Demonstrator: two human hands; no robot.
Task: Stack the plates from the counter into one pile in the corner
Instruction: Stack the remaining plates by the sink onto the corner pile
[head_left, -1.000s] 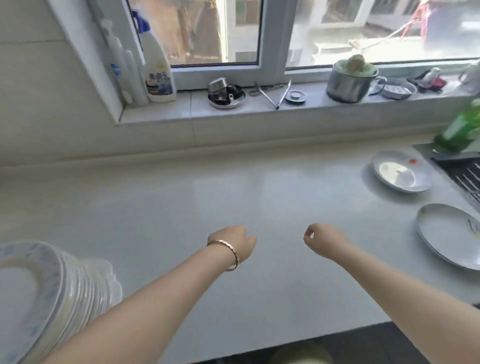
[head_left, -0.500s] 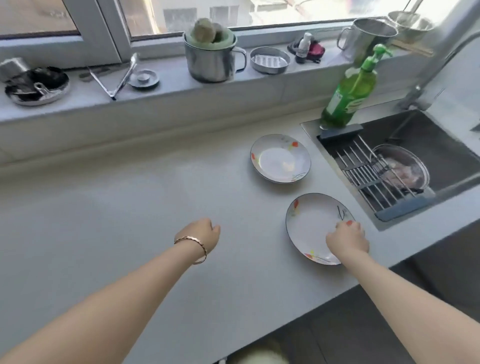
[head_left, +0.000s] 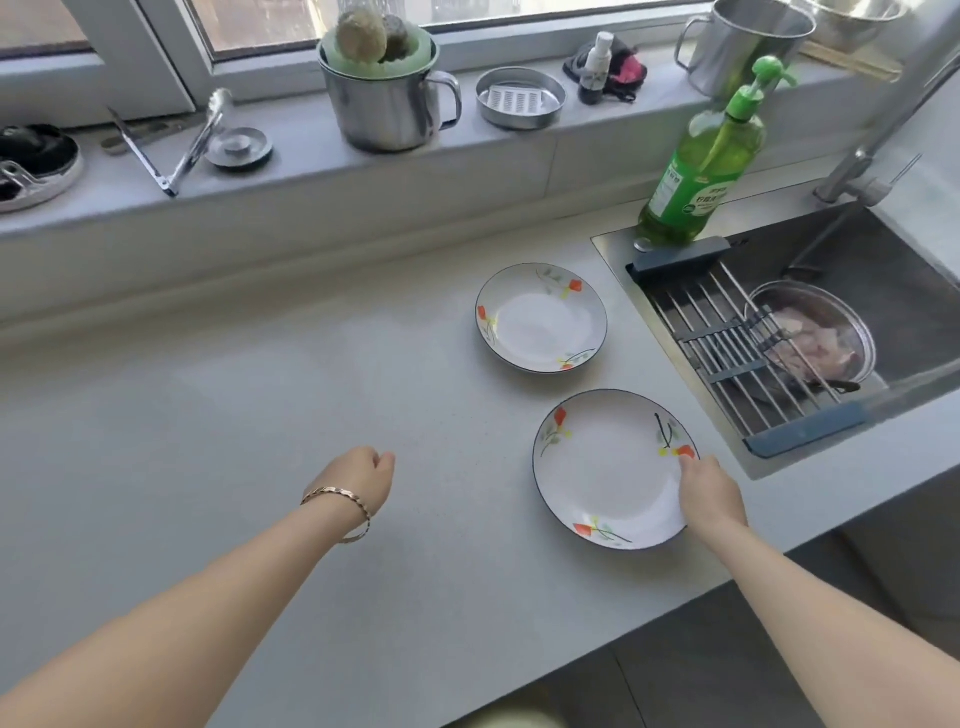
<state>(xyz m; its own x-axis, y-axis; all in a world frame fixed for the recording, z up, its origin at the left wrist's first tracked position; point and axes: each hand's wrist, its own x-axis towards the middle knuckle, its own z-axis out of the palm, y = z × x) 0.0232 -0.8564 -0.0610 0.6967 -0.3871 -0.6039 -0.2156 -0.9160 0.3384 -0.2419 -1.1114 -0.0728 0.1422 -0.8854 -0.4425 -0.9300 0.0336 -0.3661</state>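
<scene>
While a dark dish at the far left of the windowsill is cut off by the frame edge, the grey counter below it lies bare across the left and centre. The left hand, wearing a bracelet, hovers loosely curled and holds nothing. Two flowered plates lie right of centre, apart: the far plate and the near plate. The right hand rests on the near plate's right rim, fingertips hidden, so its grip is unclear. That plate sits near the counter's front edge, just beside the sink.
</scene>
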